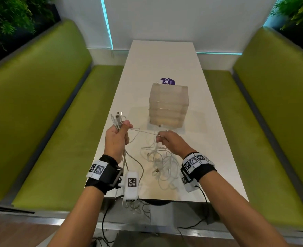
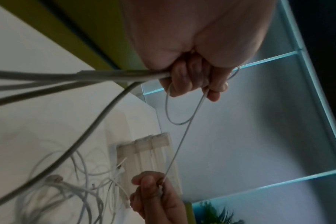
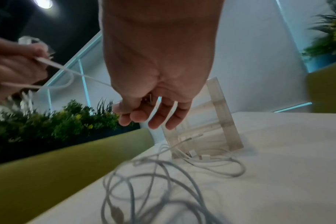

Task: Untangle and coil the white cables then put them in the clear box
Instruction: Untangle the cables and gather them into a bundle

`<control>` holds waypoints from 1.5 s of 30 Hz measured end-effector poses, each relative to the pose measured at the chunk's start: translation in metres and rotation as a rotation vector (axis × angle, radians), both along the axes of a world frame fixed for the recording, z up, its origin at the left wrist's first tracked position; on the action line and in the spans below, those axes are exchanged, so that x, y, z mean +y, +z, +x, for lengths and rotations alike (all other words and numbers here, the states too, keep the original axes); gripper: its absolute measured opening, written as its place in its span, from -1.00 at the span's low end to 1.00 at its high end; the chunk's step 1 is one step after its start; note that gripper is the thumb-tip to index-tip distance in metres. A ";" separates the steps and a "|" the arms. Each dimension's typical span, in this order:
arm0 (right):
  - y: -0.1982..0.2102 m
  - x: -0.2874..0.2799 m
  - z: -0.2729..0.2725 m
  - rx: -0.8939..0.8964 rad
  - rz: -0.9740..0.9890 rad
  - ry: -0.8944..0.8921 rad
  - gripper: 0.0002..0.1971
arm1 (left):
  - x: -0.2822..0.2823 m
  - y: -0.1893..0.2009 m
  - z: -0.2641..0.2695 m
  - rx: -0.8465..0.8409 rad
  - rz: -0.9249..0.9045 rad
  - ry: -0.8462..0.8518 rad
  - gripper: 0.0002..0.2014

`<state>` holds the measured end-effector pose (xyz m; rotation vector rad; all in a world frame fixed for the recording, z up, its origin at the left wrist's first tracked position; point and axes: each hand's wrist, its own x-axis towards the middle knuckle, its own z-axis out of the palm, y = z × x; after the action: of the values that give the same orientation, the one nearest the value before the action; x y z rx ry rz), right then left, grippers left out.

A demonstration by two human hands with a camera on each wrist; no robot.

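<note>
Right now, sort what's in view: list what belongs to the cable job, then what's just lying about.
Belongs to the job:
- white cables, tangled on the table
- cable ends gripped by the left hand
- strand pinched by the right hand
- clear box

Just lying about:
- purple sticker
- green benches
- plants

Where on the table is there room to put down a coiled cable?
The table is bare right of the clear box, and beyond the purple sticker toward the wall. It is crowded at the near edge, where the tangled white cables lie between the left hand and right hand.
</note>
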<state>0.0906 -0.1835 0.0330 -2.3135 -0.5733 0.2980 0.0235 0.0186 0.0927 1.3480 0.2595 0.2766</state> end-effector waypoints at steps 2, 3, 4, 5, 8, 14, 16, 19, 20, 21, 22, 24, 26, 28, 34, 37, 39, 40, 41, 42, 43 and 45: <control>0.009 0.004 0.002 0.051 0.071 -0.012 -0.86 | 0.006 -0.001 -0.002 -0.009 -0.006 0.014 -0.73; 0.015 0.004 0.002 0.089 0.089 -0.020 -0.86 | 0.009 -0.002 -0.004 -0.004 -0.001 0.017 -0.74; 0.021 0.004 -0.001 0.117 0.100 -0.020 -0.84 | 0.013 -0.004 -0.004 0.012 0.011 0.011 -0.74; 0.026 0.004 -0.005 0.134 0.118 -0.009 -0.84 | 0.017 -0.005 -0.005 0.040 0.028 -0.009 -0.75; 0.050 0.007 -0.021 0.144 0.257 0.053 -0.85 | 0.022 -0.010 -0.011 0.154 0.091 -0.180 -0.75; 0.076 0.020 -0.047 0.160 0.134 0.207 -0.62 | 0.001 -0.008 -0.023 0.264 0.299 -0.567 -0.71; 0.072 0.022 -0.048 0.138 0.130 0.120 -0.69 | -0.005 -0.006 -0.023 0.271 0.311 -0.603 -0.74; 0.067 0.020 -0.052 0.092 0.103 0.024 -0.85 | -0.010 -0.005 -0.024 0.284 0.360 -0.611 -0.80; 0.066 0.019 -0.054 0.101 0.115 0.005 -0.88 | -0.011 -0.005 -0.024 0.288 0.379 -0.617 -0.80; 0.065 0.018 -0.056 0.115 0.128 -0.012 -0.88 | -0.011 -0.005 -0.024 0.287 0.392 -0.621 -0.81; 0.065 0.018 -0.059 0.133 0.139 -0.028 -0.86 | -0.011 -0.006 -0.024 0.281 0.393 -0.621 -0.82; 0.064 0.015 -0.063 0.151 0.133 -0.036 -0.81 | -0.009 -0.007 -0.024 0.256 0.377 -0.588 -0.85; 0.062 0.009 -0.068 0.178 0.097 -0.002 -0.78 | -0.007 -0.008 -0.025 0.223 0.341 -0.500 -0.86; 0.055 0.003 -0.075 0.253 0.036 0.060 -0.80 | 0.000 -0.012 -0.023 0.211 0.259 -0.382 -0.90; 0.015 0.001 -0.106 0.448 -0.186 0.255 -0.81 | 0.018 -0.012 -0.021 0.152 0.106 -0.254 -0.83; -0.007 0.004 -0.126 0.498 -0.292 0.371 -0.78 | 0.020 -0.010 -0.021 0.120 0.077 -0.235 -0.82; -0.017 0.005 -0.137 0.515 -0.399 0.422 -0.56 | 0.023 -0.010 -0.022 0.109 0.069 -0.232 -0.78; -0.021 0.004 -0.140 0.529 -0.430 0.443 -0.45 | 0.024 -0.010 -0.023 0.110 0.069 -0.233 -0.78; -0.023 0.003 -0.142 0.537 -0.445 0.466 -0.41 | 0.024 -0.010 -0.024 0.113 0.068 -0.234 -0.79; -0.023 0.001 -0.142 0.527 -0.437 0.488 -0.43 | 0.025 -0.009 -0.025 0.115 0.069 -0.238 -0.80; -0.021 -0.001 -0.140 0.521 -0.424 0.499 -0.47 | 0.025 -0.009 -0.026 0.117 0.071 -0.240 -0.82; -0.014 -0.006 -0.135 0.527 -0.357 0.458 -0.57 | 0.024 -0.009 -0.027 0.121 0.077 -0.243 -0.83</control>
<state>-0.0441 -0.1895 0.0187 -2.2628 -0.8153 1.2703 -0.0031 0.0428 0.0841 1.4587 0.1851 0.0014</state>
